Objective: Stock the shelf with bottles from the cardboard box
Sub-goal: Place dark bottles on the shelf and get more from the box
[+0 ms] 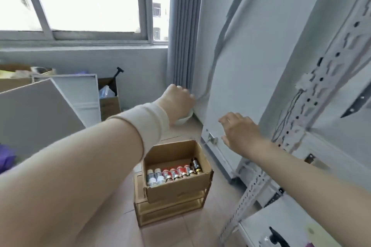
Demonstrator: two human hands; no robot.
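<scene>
Head view: open cardboard box (176,190) on wooden rack (170,211).
Bottles (173,174): one row, upright, caps up.
Left hand (177,101): fingers loosely curled, empty.
Right hand (240,129): fingers spread wide, empty.

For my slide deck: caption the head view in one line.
Left hand and right hand reach forward above the open cardboard box of bottles, metal shelf on the right.

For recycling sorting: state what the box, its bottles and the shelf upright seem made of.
Box: matte brown cardboard, folded flaps. Bottles: glossy, shiny highlights; glass or plastic, cannot tell. Shelf upright: probably grey-painted metal, rows of punched holes.
</scene>
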